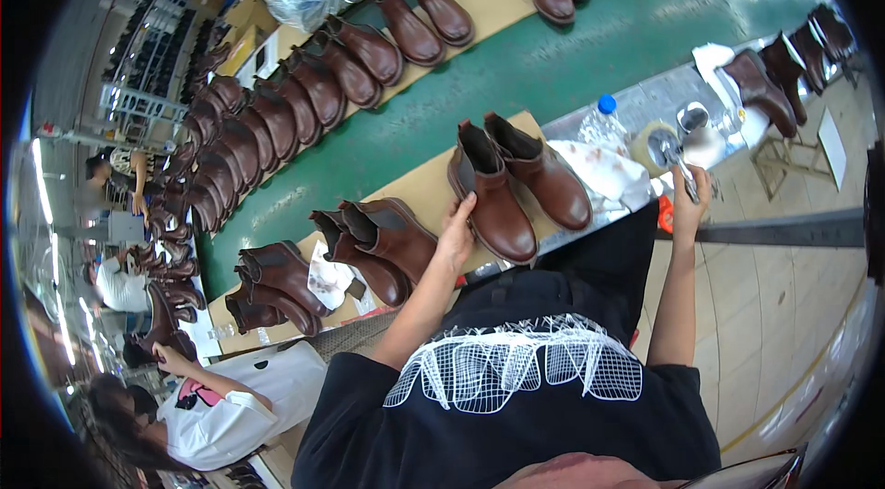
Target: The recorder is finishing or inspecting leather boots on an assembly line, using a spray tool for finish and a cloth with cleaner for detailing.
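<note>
My left hand (454, 233) grips the side of a brown leather ankle boot (501, 217), its thumb on the leather near the heel. This boot stands upright on brown cardboard (419, 187). Beside it, on the right, is a matching boot (553, 185) with a dark elastic side panel. Away to the right, my right hand (691, 191) is closed around a slim brush-like tool (688, 177). The tool's far end is at a round, pale container (649, 150); its tip is too small to make out. A stained white cloth (599, 172) lies between boots and container.
A clear bottle with a blue cap (606, 106) and an open tin (692, 117) stand near the container. More boots (378, 235) line my left, and a long row (313, 88) runs across the green belt (415, 116). A co-worker (221, 406) sits at left.
</note>
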Available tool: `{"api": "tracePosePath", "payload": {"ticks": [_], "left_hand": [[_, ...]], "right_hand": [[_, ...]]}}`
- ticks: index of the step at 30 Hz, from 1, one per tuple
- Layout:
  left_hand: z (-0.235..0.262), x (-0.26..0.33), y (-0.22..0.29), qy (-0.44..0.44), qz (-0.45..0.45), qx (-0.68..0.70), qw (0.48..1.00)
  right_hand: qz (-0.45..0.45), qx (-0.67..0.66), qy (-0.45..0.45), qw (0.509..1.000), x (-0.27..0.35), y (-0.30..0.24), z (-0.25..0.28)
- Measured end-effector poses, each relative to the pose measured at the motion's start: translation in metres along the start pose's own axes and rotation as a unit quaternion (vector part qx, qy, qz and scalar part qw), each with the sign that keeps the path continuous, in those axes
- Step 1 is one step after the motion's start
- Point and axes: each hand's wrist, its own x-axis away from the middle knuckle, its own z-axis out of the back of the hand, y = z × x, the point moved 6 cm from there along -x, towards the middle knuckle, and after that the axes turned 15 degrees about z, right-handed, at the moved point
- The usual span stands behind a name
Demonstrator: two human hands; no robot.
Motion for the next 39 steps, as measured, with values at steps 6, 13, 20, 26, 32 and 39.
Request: {"api": "tracePosePath", "payload": {"ticks": [6,13,20,26,32,39], "left_hand": [[0.019,0.016,0.005,0.108,0.008,-0.086,0.990],[0.035,0.019,0.019,0.222,-0.191,-0.346,0.891],[0.017,0.030,0.020,0.327,-0.247,-0.408,0.816],[0.021,0.021,0.016,0.331,-0.208,-0.424,0.817],[0.025,0.017,0.015,0.320,-0.247,-0.429,0.808],[0.022,0.017,0.011,0.341,-0.288,-0.432,0.784]], "right_hand": [[-0.039,-0.079,0.026,0.996,0.007,0.041,-0.018],[-0.032,0.038,0.009,0.999,0.012,0.053,-0.033],[0.004,0.021,0.062,0.998,0.035,0.075,-0.025],[0.081,0.168,0.012,0.982,0.046,0.033,-0.010],[0.072,0.302,0.017,0.950,0.062,-0.009,-0.005],[0.054,0.079,-0.039,0.995,0.076,-0.079,-0.021]]}}
